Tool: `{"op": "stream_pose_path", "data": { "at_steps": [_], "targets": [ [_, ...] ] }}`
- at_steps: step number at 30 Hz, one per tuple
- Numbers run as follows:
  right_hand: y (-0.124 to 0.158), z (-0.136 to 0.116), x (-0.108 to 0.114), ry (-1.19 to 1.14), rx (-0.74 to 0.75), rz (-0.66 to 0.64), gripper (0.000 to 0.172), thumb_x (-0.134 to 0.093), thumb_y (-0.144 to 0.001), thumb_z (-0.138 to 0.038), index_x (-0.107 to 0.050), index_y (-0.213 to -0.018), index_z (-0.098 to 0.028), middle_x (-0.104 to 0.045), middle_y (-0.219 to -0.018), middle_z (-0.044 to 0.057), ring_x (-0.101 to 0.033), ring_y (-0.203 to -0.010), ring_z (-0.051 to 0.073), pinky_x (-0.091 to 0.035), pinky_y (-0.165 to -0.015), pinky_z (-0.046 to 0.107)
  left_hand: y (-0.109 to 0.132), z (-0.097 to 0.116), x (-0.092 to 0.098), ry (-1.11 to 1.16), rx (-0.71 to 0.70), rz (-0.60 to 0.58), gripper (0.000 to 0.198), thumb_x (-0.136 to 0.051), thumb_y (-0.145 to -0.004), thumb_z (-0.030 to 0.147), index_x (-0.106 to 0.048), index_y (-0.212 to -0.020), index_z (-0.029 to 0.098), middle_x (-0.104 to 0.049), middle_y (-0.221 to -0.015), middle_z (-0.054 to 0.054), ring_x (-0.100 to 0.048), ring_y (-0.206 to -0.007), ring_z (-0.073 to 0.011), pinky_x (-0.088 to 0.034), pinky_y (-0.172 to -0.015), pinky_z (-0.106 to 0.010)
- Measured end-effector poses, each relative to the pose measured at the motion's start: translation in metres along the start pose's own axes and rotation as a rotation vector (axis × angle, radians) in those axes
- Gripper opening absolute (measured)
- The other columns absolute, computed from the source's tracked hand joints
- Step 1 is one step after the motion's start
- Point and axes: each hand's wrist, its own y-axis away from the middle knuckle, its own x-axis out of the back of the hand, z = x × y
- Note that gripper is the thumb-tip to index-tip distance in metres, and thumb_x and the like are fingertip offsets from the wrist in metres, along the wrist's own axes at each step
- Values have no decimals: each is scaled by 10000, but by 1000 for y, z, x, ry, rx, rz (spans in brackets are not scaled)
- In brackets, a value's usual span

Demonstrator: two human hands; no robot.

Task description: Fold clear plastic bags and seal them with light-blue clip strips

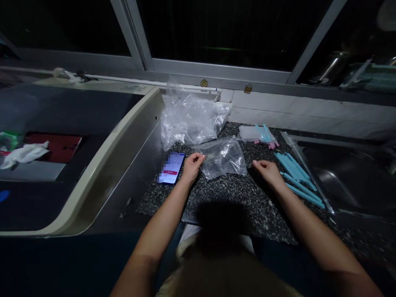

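On counter (pixel 210 189), pinching clear bag (pixel 222 156) at left edge with left hand (pixel 192 166), probably to steady it. Holding right hand (pixel 268 171) narrow just off bag, nothing visible in it. Blue strips (pixel 295 170) alongside, likely for reach.

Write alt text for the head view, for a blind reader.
A person's left hand holds a clear plastic bag over a speckled countertop; the right hand is apart from the bag, near blue strips. A lit phone lies beside the left hand, and a sink is at right.
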Motion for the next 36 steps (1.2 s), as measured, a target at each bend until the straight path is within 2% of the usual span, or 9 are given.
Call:
{"op": "stream_pose_path", "data": {
  "at_steps": [4, 7, 11, 14, 20, 24, 29, 32, 36],
  "targets": [
    [16, 7, -14, -29, -75, -174, 506, -589, -538, -654, -530, -436, -162, -424, -385, -30, -320, -386, 67, -203, -413, 233, 2, 1, -1, -24, 6, -14, 282, -656, -572, 437, -567, -582, 169, -514, -563, 31, -432, -578, -106, -348, -603, -225],
    [20, 6, -23, -167, -111, -220, 450, -645, -518, -587, -527, -441, -160, -471, -418, -26, -347, -393, 62, -225, -424, 224, 4, 5, -1, -46, -16, -41, 279, -642, -594, 438, -585, -613, 165, -545, -607, 18, -457, -610, -115, -359, -624, -228],
    [19, 2, -27, -278, -124, -129, 357, -701, -490, -485, -556, -491, -158, -475, -434, -41, -346, -396, 55, -228, -422, 214, 7, 8, 0, -151, -52, -190, 296, -586, -655, 458, -611, -666, 164, -578, -664, -7, -483, -664, -134, -359, -623, -228],
    [16, 1, -26, -304, -109, -67, 344, -692, -502, -477, -557, -505, -160, -465, -438, -45, -344, -401, 57, -229, -422, 215, 8, 4, 0, -304, -57, -341, 279, -612, -644, 437, -592, -608, 161, -514, -565, 17, -445, -593, -121, -329, -567, -221],
    [12, 6, -25, -279, -80, -33, 404, -668, -499, -546, -524, -497, -168, -438, -432, -48, -324, -404, 61, -214, -417, 221, 10, -1, -2, -394, 68, -541, 222, -690, -553, 343, -586, -523, 150, -435, -468, 54, -371, -479, -81, -278, -500, -210],
    [7, 9, -16, -240, -81, -45, 435, -669, -480, -573, -495, -479, -174, -412, -413, -56, -309, -395, 59, -203, -411, 221, 8, 2, -2, -345, 117, -521, 228, -673, -552, 332, -561, -480, 147, -381, -436, 66, -337, -452, -70, -255, -487, -210],
    [-4, 15, 9, -267, -115, -94, 462, -695, -433, -578, -477, -472, -173, -396, -407, -66, -305, -374, 49, -193, -404, 219, 5, -1, 3, -364, 129, -465, 223, -656, -584, 329, -553, -499, 151, -388, -450, 61, -332, -455, -75, -250, -489, -210],
    [-10, 18, 16, -286, -134, -135, 464, -705, -422, -575, -487, -481, -169, -395, -412, -69, -306, -370, 46, -188, -404, 218, 2, -2, 9, -452, 28, -379, 176, -650, -604, 295, -565, -517, 168, -444, -490, 38, -376, -508, -102, -289, -538, -223],
    [-14, 18, 1, -247, -113, -140, 467, -686, -446, -586, -470, -475, -174, -380, -395, -71, -296, -370, 46, -181, -405, 218, -5, -1, 20, -621, -157, -174, 132, -657, -599, 233, -568, -510, 194, -533, -579, -1, -457, -672, -158, -330, -689, -262]
  ]
}}
